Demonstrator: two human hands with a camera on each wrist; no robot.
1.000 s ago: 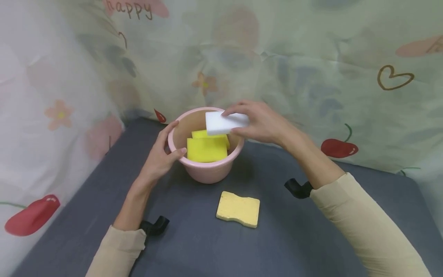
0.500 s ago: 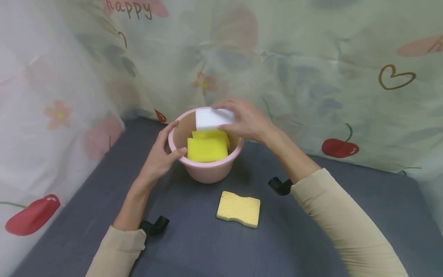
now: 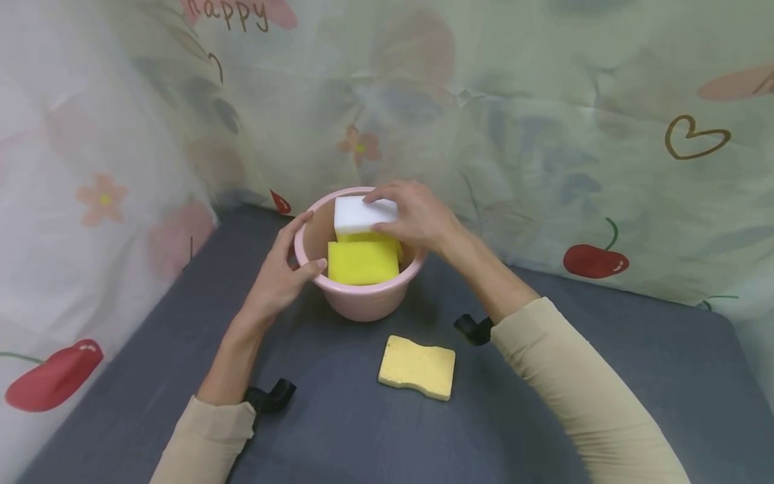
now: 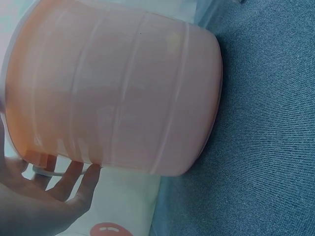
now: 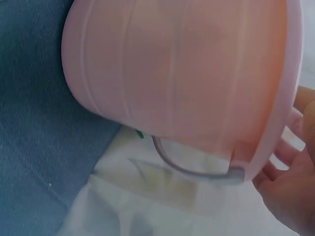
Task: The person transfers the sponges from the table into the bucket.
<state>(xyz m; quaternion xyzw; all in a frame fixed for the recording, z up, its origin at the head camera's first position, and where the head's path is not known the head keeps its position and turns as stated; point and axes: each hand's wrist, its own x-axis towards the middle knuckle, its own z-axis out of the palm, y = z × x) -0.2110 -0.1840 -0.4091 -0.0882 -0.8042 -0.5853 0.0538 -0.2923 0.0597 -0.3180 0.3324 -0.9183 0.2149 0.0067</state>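
Observation:
A pink bucket (image 3: pixel 363 306) stands on the dark cloth. My left hand (image 3: pixel 281 269) grips its left rim, thumb over the near edge; in the left wrist view the fingers (image 4: pixel 86 189) show against the outer wall. Inside the bucket are bright yellow sponges (image 3: pixel 363 262), one partly behind another. My right hand (image 3: pixel 417 212) pinches a white sponge block (image 3: pixel 357 215) between thumb and fingers, within the bucket's mouth, right over the rear yellow sponge. The right wrist view has the bucket's rim hiding the block, with the right hand (image 5: pixel 293 167) beyond it.
On the dark cloth (image 3: pixel 326 417) in front of the bucket lies a pale yellow sponge (image 3: pixel 417 366) with scooped long sides. A grey handle (image 5: pixel 187 172) hangs from the bucket's far side. Patterned curtains (image 3: pixel 520 121) close off the back and left.
My right hand has carried the white sponge block leftward and slightly down, from the bucket's right side to over the rear yellow sponge. The left hand keeps its hold on the rim.

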